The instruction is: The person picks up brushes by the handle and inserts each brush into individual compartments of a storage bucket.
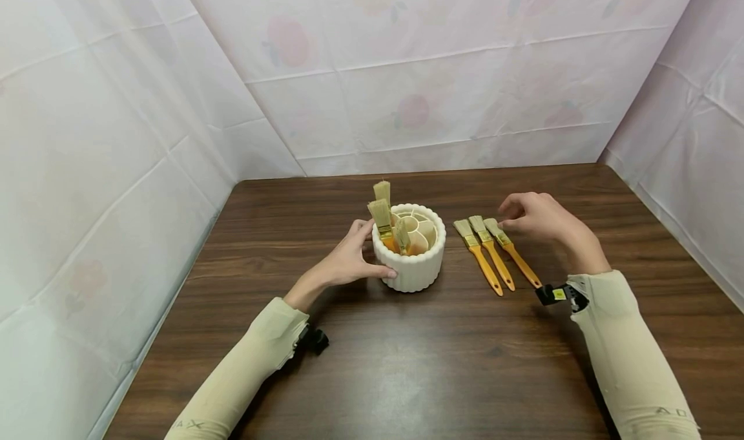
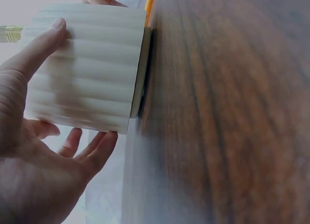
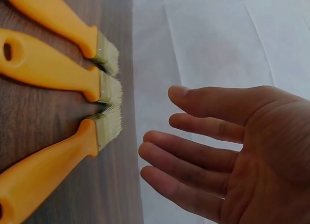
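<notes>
Left hand cups ribbed brush holder | right hand empty, relaxed over three paintbrushes | we judge brushes light, rigid; pinch handles.

You see a dark brown wooden table. Pale flowery cloth walls stand at nine, twelve and three o'clock.
</notes>
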